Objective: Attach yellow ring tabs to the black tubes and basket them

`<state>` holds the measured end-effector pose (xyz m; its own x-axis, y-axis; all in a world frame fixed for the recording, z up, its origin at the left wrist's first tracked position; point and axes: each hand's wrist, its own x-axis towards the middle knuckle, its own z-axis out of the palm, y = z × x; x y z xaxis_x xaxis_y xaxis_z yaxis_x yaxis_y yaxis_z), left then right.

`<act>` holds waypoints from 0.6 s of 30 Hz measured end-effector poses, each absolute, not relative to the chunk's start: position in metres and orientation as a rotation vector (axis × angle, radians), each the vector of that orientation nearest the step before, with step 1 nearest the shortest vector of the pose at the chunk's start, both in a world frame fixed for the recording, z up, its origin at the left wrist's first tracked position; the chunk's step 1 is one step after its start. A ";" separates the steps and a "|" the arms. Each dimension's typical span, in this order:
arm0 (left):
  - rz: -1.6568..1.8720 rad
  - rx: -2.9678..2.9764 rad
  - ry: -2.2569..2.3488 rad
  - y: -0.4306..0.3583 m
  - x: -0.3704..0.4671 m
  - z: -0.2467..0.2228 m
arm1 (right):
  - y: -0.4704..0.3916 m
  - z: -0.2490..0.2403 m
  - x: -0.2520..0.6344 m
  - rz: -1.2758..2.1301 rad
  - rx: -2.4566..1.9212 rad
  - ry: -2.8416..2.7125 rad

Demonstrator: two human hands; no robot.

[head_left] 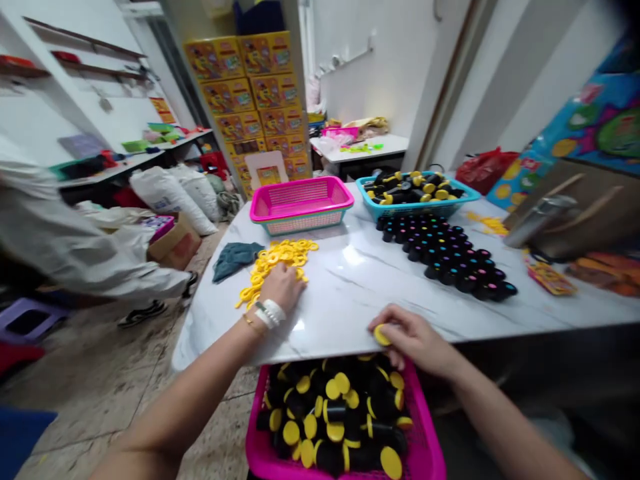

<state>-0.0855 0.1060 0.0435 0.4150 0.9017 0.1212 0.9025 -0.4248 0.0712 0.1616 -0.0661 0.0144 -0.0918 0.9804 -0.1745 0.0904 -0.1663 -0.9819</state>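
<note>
My left hand (pixel 283 288) reaches into a pile of yellow ring-shaped pieces (pixel 287 252) on the white marbled table; its fingertips are hidden among them. Near the table's front edge, my right hand (pixel 413 337) holds a black piece with a yellow cap (pixel 382 335) between thumb and fingers. Just below, a pink basket (pixel 253 427) is filled with black pieces with yellow caps (pixel 335 411). Rows of black pieces (pixel 445 257) with small coloured dots stand at the table's right. A dark cloth (pixel 236 260) lies left of the yellow pile.
At the table's back are a pink basket (pixel 301 200) stacked on a teal one and a blue basket (pixel 423 208) heaped with black and yellow pieces. A metal flask (pixel 540 220) and paper bag (pixel 565 187) stand right. A person's legs (pixel 100 247) show at left.
</note>
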 end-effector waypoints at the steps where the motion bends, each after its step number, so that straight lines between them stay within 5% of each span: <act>1: -0.195 -2.647 -1.670 0.109 -0.086 0.041 | -0.071 0.015 0.146 1.422 -1.335 -1.280; 4: -0.133 -2.661 -1.569 0.115 -0.084 0.033 | -0.079 0.013 0.108 1.374 -1.289 -1.433; 8: -0.118 -2.632 -1.456 0.122 -0.083 0.030 | -0.080 0.008 0.102 0.912 -1.216 -1.668; 12: -0.534 -2.718 -1.523 0.098 -0.062 0.053 | -0.079 0.014 0.127 0.589 -1.305 -1.463; 18: -0.753 -4.017 -1.881 0.046 0.036 0.065 | -0.070 0.018 0.167 0.227 -1.391 -1.547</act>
<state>0.0355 0.0457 0.0651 0.7542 0.6159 -0.2276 0.2888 0.0002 0.9574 0.1675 -0.0704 0.0182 0.1637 0.8303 0.5328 0.6419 0.3205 -0.6966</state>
